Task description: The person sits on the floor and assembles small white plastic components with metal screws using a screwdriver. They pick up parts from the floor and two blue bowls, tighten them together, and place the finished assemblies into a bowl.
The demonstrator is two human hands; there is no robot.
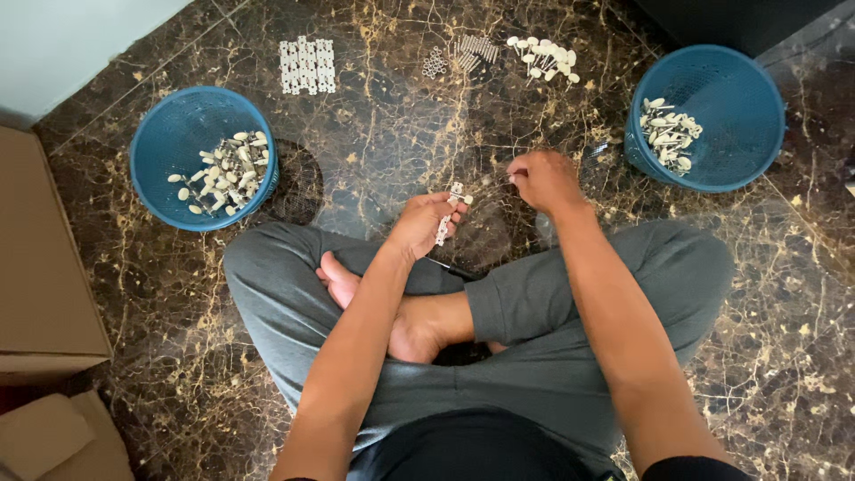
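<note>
A person sat cross-legged on the dark marble floor point(374, 160). The left hand point(420, 223) was closed around a small white strip of parts point(446, 218), holding it up over the lap so it was easy to see. The right hand point(543, 180) was curled shut just beside it, pinching something too small to tell. A blue basket point(156, 156) of white pieces stood on the left and another blue basket point(739, 107) on the right, both within reach. More white pieces point(543, 55) lay in little piles on the far floor.
</note>
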